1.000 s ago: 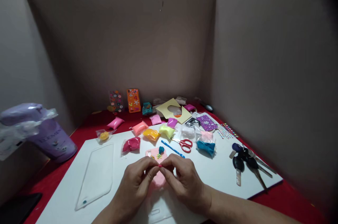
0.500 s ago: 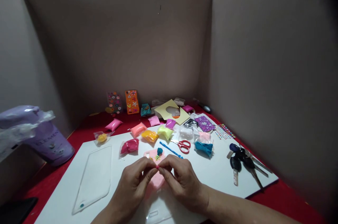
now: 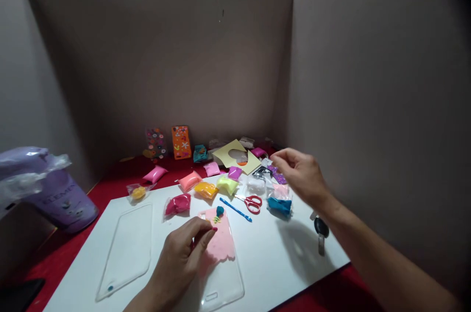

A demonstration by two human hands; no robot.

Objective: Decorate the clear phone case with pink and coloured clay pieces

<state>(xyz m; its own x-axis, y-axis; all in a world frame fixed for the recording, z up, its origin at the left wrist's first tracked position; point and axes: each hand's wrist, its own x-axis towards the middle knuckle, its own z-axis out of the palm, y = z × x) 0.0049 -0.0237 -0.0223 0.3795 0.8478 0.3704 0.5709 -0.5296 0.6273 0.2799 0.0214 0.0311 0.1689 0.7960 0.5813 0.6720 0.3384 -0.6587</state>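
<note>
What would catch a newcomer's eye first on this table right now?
Likely the left hand at the near edge, pinching a tiny red clay bit over the clear phone case coated with pink clay on the white board. Next, the right hand raised, fingers loosely curled, above the scatter of small bright clay packets and the red-handled scissors farther back.

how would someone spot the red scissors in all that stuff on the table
Start at the white board on the red table. Near its far edge, past the pink-coated phone case, lie the small scissors, the only red-handled tool there, beside a thin blue stick.
</note>
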